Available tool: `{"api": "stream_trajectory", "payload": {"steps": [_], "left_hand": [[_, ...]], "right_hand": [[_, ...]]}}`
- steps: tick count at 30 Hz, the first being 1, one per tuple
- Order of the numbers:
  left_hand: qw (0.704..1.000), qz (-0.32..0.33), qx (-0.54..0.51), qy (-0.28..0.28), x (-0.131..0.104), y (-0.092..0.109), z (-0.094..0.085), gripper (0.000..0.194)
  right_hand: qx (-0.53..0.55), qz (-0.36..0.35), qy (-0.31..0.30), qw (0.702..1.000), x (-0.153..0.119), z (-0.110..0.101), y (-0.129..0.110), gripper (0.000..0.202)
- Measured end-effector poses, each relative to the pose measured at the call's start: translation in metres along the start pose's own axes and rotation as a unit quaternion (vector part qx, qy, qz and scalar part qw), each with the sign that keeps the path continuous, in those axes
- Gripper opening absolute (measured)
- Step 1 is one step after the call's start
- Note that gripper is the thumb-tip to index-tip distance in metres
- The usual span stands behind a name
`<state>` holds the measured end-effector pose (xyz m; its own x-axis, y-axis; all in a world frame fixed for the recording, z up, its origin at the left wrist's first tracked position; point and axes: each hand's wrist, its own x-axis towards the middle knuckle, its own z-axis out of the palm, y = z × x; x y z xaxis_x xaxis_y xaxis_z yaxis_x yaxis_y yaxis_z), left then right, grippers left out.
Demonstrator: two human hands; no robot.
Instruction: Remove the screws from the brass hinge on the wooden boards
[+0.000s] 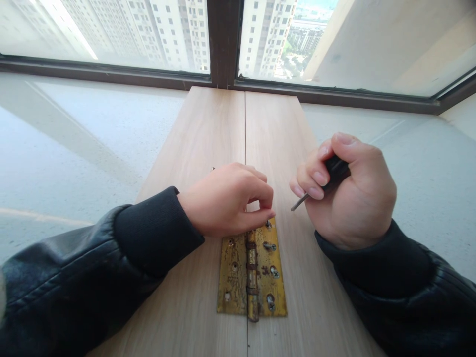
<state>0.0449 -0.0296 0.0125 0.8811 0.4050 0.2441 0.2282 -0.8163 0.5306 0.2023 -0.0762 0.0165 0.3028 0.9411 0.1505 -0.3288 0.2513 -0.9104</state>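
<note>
Left fingertips together over a brass butt hinge, screwdriver in the right fist

The left hand (234, 201) reaches over the far end of a tarnished brass butt hinge (260, 287), its thumb and forefinger brought together just above a screw (268, 223) in the right leaf. The fingers partly cover that spot, so whether they pinch the screw cannot be told.

To the right of that pinch, and apart from it, the right hand (349, 198) is clamped around the black handle of a screwdriver (336, 171). From this fist the metal shaft slants down and leftward, its tip clear of the hinge and on the side facing the left fingertips.

Nearer the wearer than the left grip, the rest of the hinge lies along the seam between two pale wooden boards (167, 297). Three more cross-head screws (274, 271) sit in a row in the right leaf below the pinch; the left leaf, below the palm, shows three round holes, and rusty marks cover the knuckle between the leaves.

Beyond both hands, the boards run up to a dark window frame (224, 44), with tall buildings (178, 34) outside. A pale speckled ledge (92, 144) spreads on either side of the boards.
</note>
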Motion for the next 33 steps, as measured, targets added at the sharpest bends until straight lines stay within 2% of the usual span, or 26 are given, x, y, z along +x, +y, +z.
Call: {"api": "stream_trajectory", "payload": {"steps": [9,12,15,18,20,24,29,31,33], "left_hand": [[1.0,-0.011,0.021,0.015,0.001,-0.004,0.0,0.016],[0.998,-0.029,0.028,0.052,0.0,-0.004,-0.004,0.016],[0.995,-0.013,0.036,0.095,-0.002,-0.001,-0.008,0.019],[0.985,-0.051,0.081,0.144,-0.003,-0.003,-0.01,0.019],[0.981,-0.077,0.087,0.154,-0.004,-0.006,-0.009,0.019],[0.987,-0.067,0.048,0.138,-0.003,-0.011,-0.007,0.021],[0.997,0.067,-0.037,0.024,-0.003,-0.006,-0.007,0.018],[0.994,0.09,-0.062,-0.005,-0.005,-0.005,-0.009,0.023],[0.995,0.081,-0.053,-0.016,-0.007,-0.007,-0.011,0.029]], "right_hand": [[-0.005,0.001,-0.001,1.0,0.001,-0.001,0.001,0.024],[-0.005,0.004,-0.001,1.0,0.0,0.0,-0.001,0.025],[-0.007,0.005,0.0,1.0,0.0,0.001,-0.001,0.023],[-0.01,0.011,0.009,1.0,-0.001,0.001,0.0,0.023],[-0.01,0.014,0.013,1.0,-0.001,0.0,0.0,0.023],[-0.009,0.008,0.008,1.0,-0.001,0.0,0.0,0.022],[-0.007,0.001,0.012,1.0,-0.001,0.001,0.0,0.023],[-0.006,-0.001,0.014,1.0,-0.001,0.0,0.0,0.023],[-0.006,-0.003,0.012,1.0,-0.001,0.0,0.0,0.023]]}}
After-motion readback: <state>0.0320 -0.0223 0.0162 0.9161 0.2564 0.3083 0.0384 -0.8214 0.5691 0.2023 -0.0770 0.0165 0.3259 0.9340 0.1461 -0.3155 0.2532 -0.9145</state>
